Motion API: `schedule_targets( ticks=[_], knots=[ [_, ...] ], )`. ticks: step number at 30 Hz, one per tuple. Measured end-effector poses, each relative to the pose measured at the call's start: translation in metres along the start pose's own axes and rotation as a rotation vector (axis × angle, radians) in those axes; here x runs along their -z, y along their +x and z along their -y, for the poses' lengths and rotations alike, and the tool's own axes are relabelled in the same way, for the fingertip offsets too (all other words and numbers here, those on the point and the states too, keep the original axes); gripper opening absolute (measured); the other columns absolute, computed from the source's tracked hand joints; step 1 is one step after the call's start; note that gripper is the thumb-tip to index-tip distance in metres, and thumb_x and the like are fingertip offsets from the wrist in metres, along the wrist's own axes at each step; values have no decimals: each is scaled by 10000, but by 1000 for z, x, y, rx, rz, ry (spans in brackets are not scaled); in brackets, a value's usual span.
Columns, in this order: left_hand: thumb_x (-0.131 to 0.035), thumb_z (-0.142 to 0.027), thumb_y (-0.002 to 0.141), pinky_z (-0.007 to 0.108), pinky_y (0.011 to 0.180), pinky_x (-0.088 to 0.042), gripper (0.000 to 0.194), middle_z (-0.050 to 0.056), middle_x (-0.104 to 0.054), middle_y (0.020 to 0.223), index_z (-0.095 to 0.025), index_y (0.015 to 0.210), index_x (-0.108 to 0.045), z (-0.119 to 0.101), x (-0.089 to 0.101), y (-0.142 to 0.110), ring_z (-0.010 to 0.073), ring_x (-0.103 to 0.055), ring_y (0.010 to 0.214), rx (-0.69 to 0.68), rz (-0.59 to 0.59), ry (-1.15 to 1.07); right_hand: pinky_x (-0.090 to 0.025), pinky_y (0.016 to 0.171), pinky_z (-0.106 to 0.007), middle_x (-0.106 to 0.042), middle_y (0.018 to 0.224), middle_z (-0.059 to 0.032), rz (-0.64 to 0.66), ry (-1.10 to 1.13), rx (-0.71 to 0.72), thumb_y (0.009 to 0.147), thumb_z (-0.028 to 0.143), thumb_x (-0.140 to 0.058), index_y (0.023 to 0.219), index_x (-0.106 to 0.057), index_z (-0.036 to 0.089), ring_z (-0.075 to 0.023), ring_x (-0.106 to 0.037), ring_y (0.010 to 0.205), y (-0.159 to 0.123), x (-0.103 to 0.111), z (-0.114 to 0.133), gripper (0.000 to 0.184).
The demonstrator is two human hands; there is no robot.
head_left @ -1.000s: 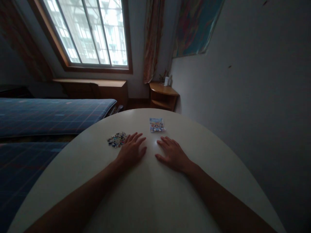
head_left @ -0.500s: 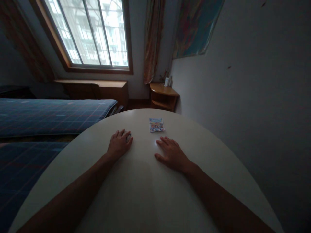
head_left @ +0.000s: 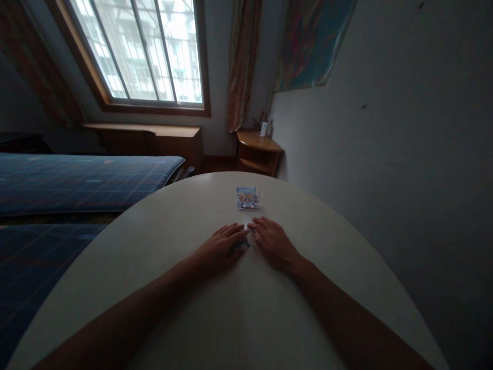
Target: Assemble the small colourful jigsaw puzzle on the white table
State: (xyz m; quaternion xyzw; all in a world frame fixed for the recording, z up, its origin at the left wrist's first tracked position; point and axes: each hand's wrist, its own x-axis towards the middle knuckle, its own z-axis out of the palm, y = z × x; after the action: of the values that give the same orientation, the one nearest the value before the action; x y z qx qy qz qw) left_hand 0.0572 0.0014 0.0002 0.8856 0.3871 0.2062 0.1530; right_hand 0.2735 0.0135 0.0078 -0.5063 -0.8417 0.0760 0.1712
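Observation:
On the white round table my left hand (head_left: pixel 223 245) lies palm down, fingers stretched out, over a small dark-and-light patterned item (head_left: pixel 239 245). Only its edge shows beside the thumb, so I cannot tell whether it is one thing or several small pieces. Facing it, my right hand (head_left: pixel 271 244) also rests flat, its fingers extended and its thumb now close to them. The two hands' fingertips nearly meet. Beyond them lies a small colourful printed picture (head_left: pixel 248 198), flat on the table and touched by neither hand.
The round white table (head_left: pixel 239 318) spreads beneath both arms. To the left stands a bed with a blue plaid mattress (head_left: pixel 88 182). A wooden corner shelf (head_left: pixel 260 141) and a desk (head_left: pixel 169 132) are by the window, and a wall (head_left: pixel 385 169) runs along the right.
My left hand has slid right and nearer to me, and the patterned item under it has moved along. My right hand stays in place, its thumb drawn in. The printed picture has not moved.

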Motion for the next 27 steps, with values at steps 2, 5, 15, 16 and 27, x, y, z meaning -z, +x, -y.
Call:
schedule_targets(
  ticks=[2,5,15,16,27],
  knots=[
    [-531,-354,919,418,1167,-333,598,103,-449,1502,-214,1479,-376,-1,4,0,242,-408,1389,24,-57,-118,-308,1142,-438,-579,1393,-96,-49,53,36,983,283,-371,1278,-622,191,-229,-472,1333,0,2,3,398],
    [-484,-300,916,395,1133,-385,515,99,-520,1437,-215,1420,-421,3,10,3,221,-496,1314,117,-198,-263,-356,1118,-412,-609,1352,-102,-106,134,146,950,350,-493,1285,-611,189,-224,-526,1276,-1,3,9,390],
    [-484,-185,888,420,1037,-458,329,119,-667,1174,-155,1197,-592,10,5,7,251,-574,1160,148,-233,-68,-411,1066,-424,-667,1267,-77,-84,155,273,856,337,-680,1189,-663,223,-253,-574,1202,-3,-2,15,353],
    [-470,-195,907,412,1029,-463,321,119,-667,1171,-155,1201,-592,8,6,6,245,-575,1155,126,-214,-66,-426,1044,-413,-686,1228,-69,-97,159,257,856,321,-683,1154,-678,227,-245,-591,1162,-2,-1,16,312],
    [-565,-164,851,345,987,-483,329,83,-687,1116,-180,1173,-631,7,8,6,214,-619,1079,118,-152,-111,-494,827,-325,-750,935,-56,-164,335,16,882,213,-640,1021,-731,214,-201,-655,893,0,1,12,166]
  ],
)
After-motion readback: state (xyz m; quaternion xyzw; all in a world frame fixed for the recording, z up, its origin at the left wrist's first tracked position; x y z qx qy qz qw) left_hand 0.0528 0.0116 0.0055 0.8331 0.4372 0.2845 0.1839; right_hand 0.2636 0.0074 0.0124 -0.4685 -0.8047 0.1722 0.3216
